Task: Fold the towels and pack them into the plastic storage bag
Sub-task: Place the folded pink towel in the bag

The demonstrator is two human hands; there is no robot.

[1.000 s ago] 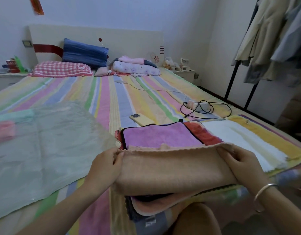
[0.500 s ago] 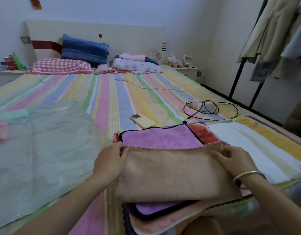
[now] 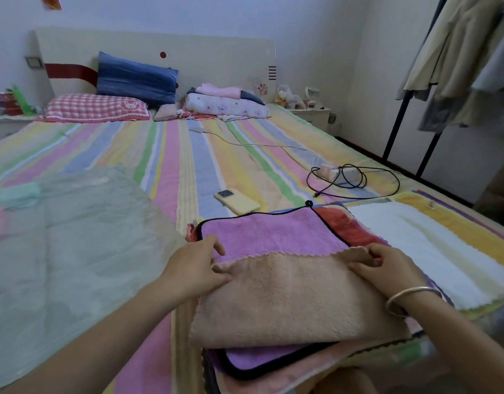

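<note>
A beige towel [image 3: 290,302] lies folded in half on top of a pile of towels at the near edge of the bed. My left hand [image 3: 194,268] pinches its far left corner and my right hand [image 3: 387,268] pinches its far right corner. Under it lie a purple towel with black trim [image 3: 268,234] and a red towel [image 3: 347,226]. A white and yellow towel [image 3: 432,245] is spread flat to the right. The clear plastic storage bag [image 3: 69,240] lies flat on the left, with folded green and pink towels [image 3: 6,203] showing inside at its far left.
A yellow phone [image 3: 236,201] lies just beyond the pile. A coiled black cable with a charger [image 3: 350,177] sits to the right on the striped bedsheet [image 3: 171,155]. Pillows and folded bedding are at the headboard. Clothes hang on a rack [image 3: 461,66] at the right.
The lifted beige towel has been folded over and laid down on the pile. Both hands moved forward and down with its far edge, which now rests flat.
</note>
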